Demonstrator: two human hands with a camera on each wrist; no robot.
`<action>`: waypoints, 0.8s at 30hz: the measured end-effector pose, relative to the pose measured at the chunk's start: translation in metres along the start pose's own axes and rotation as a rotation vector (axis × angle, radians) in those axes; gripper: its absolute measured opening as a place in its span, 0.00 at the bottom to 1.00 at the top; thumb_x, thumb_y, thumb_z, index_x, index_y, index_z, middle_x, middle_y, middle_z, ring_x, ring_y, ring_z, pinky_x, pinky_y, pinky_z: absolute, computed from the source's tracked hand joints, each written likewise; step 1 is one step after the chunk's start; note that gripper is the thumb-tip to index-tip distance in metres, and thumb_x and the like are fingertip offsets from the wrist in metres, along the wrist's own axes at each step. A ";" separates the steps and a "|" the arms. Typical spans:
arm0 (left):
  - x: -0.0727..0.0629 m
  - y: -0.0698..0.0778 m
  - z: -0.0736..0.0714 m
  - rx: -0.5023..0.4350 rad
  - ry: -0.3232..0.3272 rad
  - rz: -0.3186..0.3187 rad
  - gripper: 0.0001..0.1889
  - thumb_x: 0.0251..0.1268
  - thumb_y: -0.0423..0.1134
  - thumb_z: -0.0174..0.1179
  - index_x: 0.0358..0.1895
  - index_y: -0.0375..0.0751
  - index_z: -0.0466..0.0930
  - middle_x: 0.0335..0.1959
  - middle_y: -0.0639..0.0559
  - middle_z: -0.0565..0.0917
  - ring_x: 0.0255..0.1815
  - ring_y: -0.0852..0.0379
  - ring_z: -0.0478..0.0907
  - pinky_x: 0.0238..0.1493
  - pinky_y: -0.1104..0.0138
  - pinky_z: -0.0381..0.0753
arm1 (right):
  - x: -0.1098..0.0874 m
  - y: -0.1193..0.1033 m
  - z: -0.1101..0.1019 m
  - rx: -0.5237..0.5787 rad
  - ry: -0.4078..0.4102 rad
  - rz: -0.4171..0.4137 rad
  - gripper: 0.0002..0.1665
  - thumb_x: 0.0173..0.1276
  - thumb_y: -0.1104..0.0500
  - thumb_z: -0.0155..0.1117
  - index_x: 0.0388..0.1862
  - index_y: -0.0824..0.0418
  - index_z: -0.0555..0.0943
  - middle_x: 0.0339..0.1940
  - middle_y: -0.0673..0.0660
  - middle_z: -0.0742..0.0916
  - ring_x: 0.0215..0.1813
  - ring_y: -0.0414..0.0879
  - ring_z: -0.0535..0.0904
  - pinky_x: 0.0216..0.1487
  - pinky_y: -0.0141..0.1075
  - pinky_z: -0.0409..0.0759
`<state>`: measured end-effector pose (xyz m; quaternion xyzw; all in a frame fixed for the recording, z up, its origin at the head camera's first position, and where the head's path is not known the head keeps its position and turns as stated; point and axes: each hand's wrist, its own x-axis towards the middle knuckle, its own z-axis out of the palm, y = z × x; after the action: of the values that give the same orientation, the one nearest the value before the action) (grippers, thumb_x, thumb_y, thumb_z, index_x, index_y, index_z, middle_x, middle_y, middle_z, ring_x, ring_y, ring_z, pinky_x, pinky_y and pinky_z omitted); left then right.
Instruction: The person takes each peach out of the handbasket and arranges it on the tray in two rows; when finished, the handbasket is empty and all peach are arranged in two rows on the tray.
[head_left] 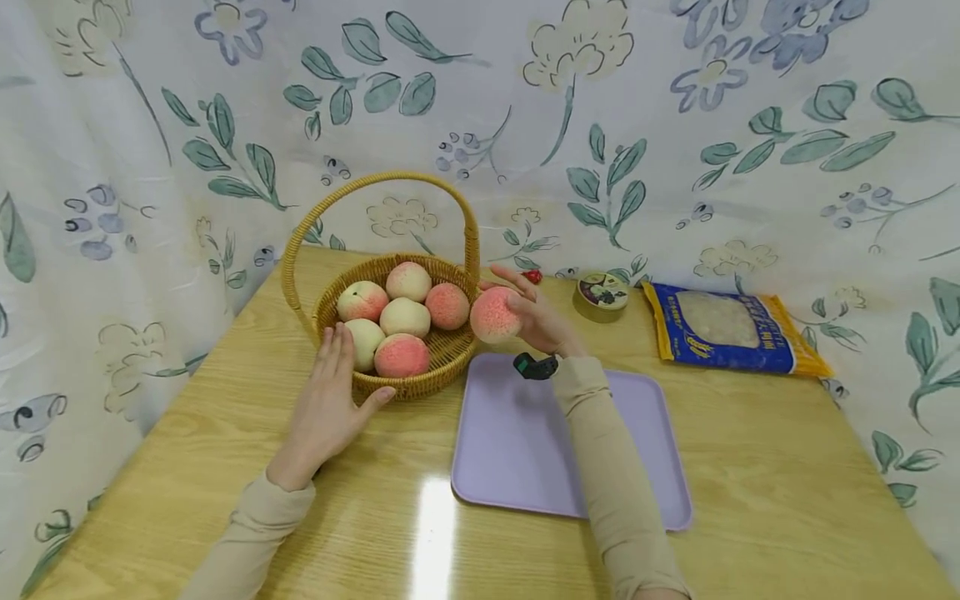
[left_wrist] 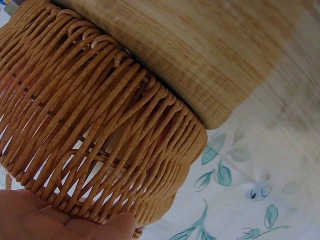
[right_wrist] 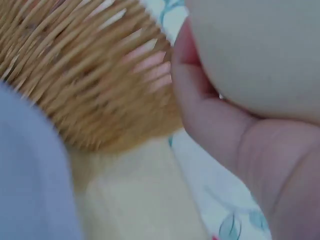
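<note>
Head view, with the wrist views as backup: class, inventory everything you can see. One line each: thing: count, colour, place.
Table: 1, light wood, beneath everything
Floral cloth: count unclear, white with green and blue, behind table
Basket: 1, tan wicker, back left on table
Loose peaches: 6 visible, cream and pink, inside basket
Held peach: 1, pink and cream, beside basket's right rim
Tray: 1, lilac, right of basket, under right forearm
Round tin: 1, gold-toned, back of table
Packet: 1, blue and yellow, right of tin
Small item, unclear: 1, red, behind right hand
Wrist device: 1, black, right wrist
Sleeves: 2, beige, both arms
Hands: 2, bare; left hand touches basket, right holds peach
</note>
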<state>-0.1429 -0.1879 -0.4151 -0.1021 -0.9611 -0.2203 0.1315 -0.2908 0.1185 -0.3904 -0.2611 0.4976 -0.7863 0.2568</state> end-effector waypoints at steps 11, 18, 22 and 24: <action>0.000 -0.001 0.002 0.003 0.015 0.010 0.55 0.66 0.67 0.49 0.75 0.26 0.36 0.78 0.30 0.41 0.79 0.34 0.38 0.80 0.51 0.40 | -0.039 0.036 -0.023 -0.091 0.106 0.082 0.57 0.60 0.46 0.72 0.78 0.60 0.50 0.75 0.75 0.56 0.58 0.38 0.78 0.53 0.32 0.80; -0.001 -0.002 0.005 0.020 0.030 0.017 0.54 0.66 0.66 0.50 0.75 0.25 0.37 0.77 0.27 0.44 0.79 0.33 0.40 0.80 0.49 0.42 | -0.038 0.052 -0.016 -0.116 0.156 0.061 0.56 0.62 0.50 0.71 0.78 0.67 0.48 0.74 0.77 0.59 0.56 0.36 0.77 0.54 0.29 0.78; -0.001 -0.001 0.006 0.018 0.030 0.017 0.54 0.67 0.66 0.49 0.76 0.26 0.36 0.77 0.28 0.43 0.79 0.35 0.38 0.80 0.52 0.39 | -0.035 0.055 -0.013 -0.156 0.183 0.032 0.58 0.60 0.49 0.72 0.76 0.70 0.48 0.71 0.76 0.63 0.57 0.36 0.76 0.55 0.27 0.76; 0.000 -0.001 0.005 0.016 0.032 0.020 0.54 0.67 0.66 0.49 0.76 0.27 0.36 0.77 0.29 0.43 0.80 0.35 0.38 0.81 0.53 0.38 | -0.034 0.057 -0.012 -0.160 0.187 0.024 0.61 0.56 0.46 0.74 0.76 0.70 0.50 0.71 0.76 0.63 0.58 0.36 0.75 0.56 0.27 0.76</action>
<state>-0.1438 -0.1864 -0.4194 -0.1069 -0.9596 -0.2127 0.1501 -0.2660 0.1279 -0.4522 -0.2004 0.5834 -0.7620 0.1971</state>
